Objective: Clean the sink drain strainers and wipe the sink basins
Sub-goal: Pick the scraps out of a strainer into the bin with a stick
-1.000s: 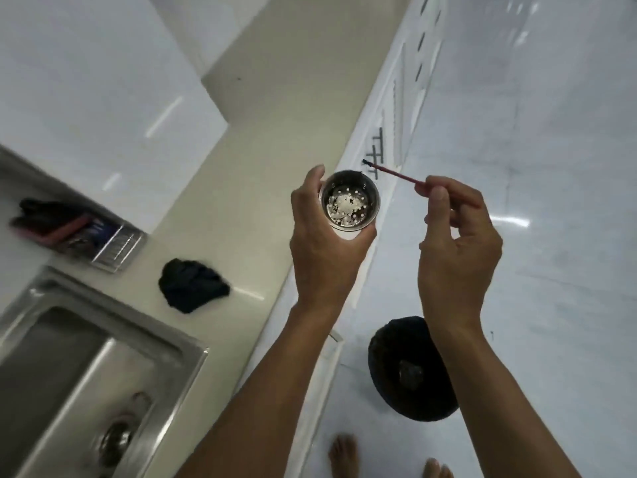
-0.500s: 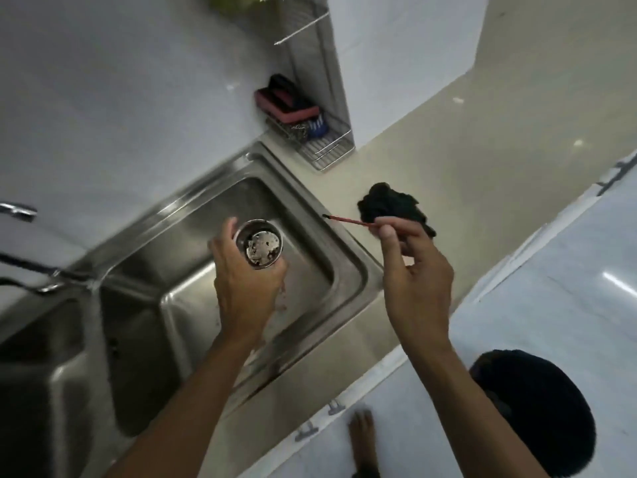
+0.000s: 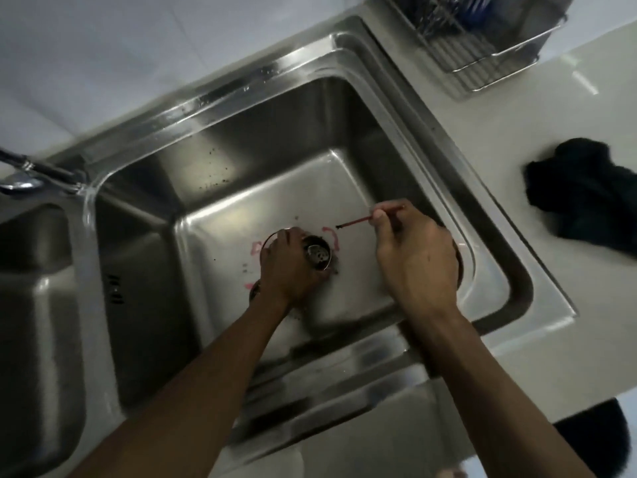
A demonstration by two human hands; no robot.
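Sink [image 3: 406, 139] speckled, not wiped. Left hand [image 3: 289, 270] grips strainer [image 3: 319, 255] (bits inside) over drain; right hand [image 3: 413, 253] pinches stick [image 3: 358, 221]. Cloth [image 3: 582, 194] waits on counter.

Only one view on my feed: head camera, worn high, looking steeply down into right sink basin [image 3: 310, 188]. Wide-angle lens, edges bend. Frame rotated, so counter [image 3: 586, 322] runs diagonally along right side and bottom. Both forearms enter from bottom edge, reaching forward into centre. Close range: basin fills most of frame. Left basin [image 3: 34, 305] cut off at left edge, faucet [image 3: 38, 174] clipped at left, wire rack [image 3: 482, 53] clipped at top right. Image slightly blurred. No second view, no overlap.
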